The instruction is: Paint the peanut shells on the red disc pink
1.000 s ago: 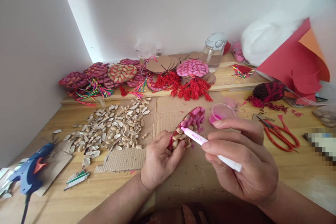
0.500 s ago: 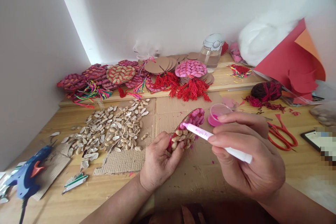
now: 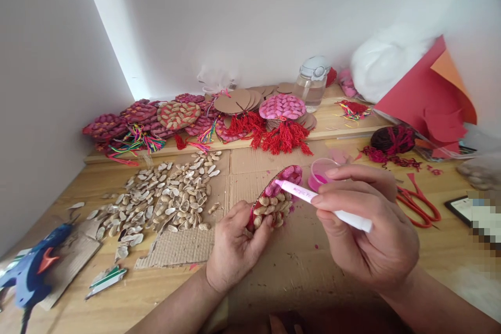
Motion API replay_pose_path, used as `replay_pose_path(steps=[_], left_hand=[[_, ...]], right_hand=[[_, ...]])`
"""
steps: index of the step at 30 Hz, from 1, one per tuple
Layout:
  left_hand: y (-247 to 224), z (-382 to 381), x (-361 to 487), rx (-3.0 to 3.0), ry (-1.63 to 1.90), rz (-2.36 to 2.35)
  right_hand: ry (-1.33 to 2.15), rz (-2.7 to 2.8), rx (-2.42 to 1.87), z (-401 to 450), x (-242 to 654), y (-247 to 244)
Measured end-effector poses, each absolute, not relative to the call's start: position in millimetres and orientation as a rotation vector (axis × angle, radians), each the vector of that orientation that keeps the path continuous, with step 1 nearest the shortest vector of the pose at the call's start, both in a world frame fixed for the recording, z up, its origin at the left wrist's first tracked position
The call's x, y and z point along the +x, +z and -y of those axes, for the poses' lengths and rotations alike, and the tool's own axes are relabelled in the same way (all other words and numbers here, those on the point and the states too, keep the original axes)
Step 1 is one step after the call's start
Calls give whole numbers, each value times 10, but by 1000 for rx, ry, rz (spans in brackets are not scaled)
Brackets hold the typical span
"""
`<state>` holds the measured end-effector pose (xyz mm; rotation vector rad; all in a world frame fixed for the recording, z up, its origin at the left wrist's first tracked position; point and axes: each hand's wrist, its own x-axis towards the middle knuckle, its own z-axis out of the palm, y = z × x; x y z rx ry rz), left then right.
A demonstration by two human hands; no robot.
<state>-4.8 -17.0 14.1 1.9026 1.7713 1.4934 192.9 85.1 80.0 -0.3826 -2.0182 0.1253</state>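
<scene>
My left hand grips the lower edge of a round disc covered in peanut shells, tilted up over the cardboard. Its upper shells are pink; the lower ones are bare tan, on a red backing. Between thumb and fingers, my right hand holds a white paint marker. The marker's pink tip is at the disc's pink shells; whether it touches them I cannot tell. Just behind the right hand stands a small clear cup of pink paint, partly hidden by the fingers.
Loose peanut shells are heaped on cardboard at left, with a blue glue gun nearer. Finished shell discs with tassels line the back ledge beside a water bottle. At right lie orange scissors, yarn and a phone.
The marker tip has shifted slightly right along the pink shells. Both hands keep their holds. The whole view has moved a little.
</scene>
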Motion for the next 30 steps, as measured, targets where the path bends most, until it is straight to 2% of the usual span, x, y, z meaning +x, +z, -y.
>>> replay_pose_path(steps=[13,19,22,28,30], left_hand=[[143,178,-67,1889,1462,-1804],[123,185,-92,1884,1465,-1835],[100,183,-111,1885,1476,-1857],[5,192,-141,1813,1409,-1865],[-16,202,-145,1793,1399,-1868]], right_hand=[[102,1980,-450,-899,1922,817],[-22,1779,-696,-1122,2143,963],[-76,1879,-930,-1278,2287,990],[146,2082,-1213,-1447,2296,774],[122,2138,-1236,-1467,2253,676]])
